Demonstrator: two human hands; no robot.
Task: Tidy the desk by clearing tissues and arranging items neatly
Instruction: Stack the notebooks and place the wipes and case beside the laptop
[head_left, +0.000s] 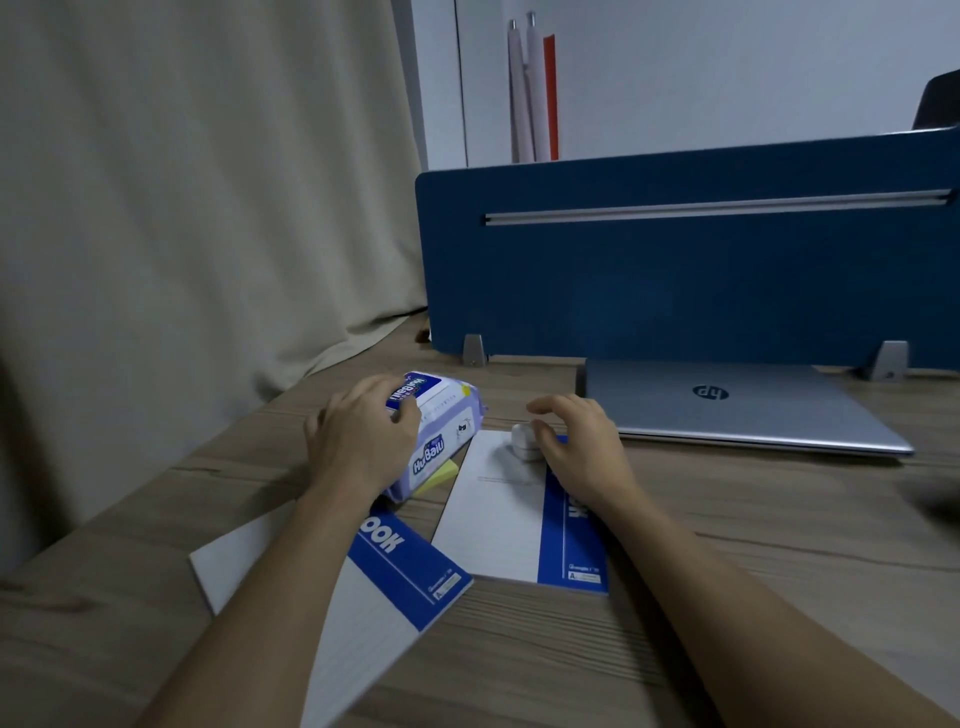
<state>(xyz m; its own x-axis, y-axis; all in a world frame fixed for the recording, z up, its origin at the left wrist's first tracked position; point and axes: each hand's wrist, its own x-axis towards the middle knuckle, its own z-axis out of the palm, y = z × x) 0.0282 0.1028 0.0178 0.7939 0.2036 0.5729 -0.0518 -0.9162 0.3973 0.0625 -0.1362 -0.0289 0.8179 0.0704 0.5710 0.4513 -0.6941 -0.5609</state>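
My left hand (358, 436) grips a purple and white pack of tissues (441, 436), tilted up on the wooden desk (727, 545). A yellow pad of sticky notes (441, 475) pokes out from under the pack. My right hand (582, 441) hovers with fingers spread over a small white case (523, 441), which sits on a blue and white notebook (498, 519). Whether the thumb touches the case is unclear. A second blue and white notebook (395, 561) lies at an angle under my left forearm.
A closed silver laptop (737, 405) lies at the back right, against a blue desk divider (675, 270). A beige curtain (182, 208) hangs along the left side of the desk. Something dark and blurred (940, 499) shows at the right edge.
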